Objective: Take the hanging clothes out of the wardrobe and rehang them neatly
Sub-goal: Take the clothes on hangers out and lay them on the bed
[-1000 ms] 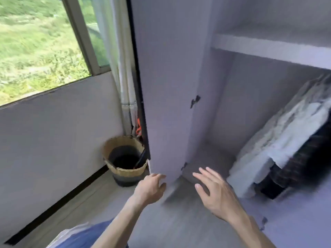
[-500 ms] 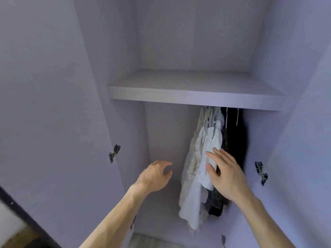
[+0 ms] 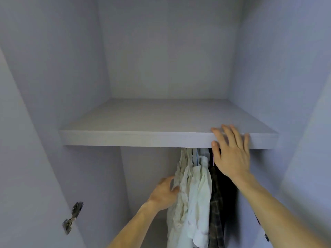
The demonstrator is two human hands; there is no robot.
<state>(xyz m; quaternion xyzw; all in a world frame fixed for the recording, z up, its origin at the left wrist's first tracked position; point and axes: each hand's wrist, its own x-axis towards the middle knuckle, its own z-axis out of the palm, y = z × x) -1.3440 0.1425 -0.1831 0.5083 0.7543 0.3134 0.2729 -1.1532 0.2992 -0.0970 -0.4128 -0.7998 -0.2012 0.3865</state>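
Your right hand [image 3: 231, 154] rests on the front edge of the shelf [image 3: 136, 138], fingers spread. Your left hand [image 3: 163, 193] touches the pale clothes [image 3: 194, 190] hanging under it; cloth hides its fingertips, so I cannot tell if they pinch.

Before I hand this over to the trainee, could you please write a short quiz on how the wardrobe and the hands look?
1. True or false: folded clothes lie on the shelf.
2. The right hand is: A) at the shelf's front edge, fingers spread; B) on the door hinge; C) on the left forearm.
3. Which does the left hand hold: the pale clothes or the dark clothes?
Key: 1 false; 2 A; 3 the pale clothes.
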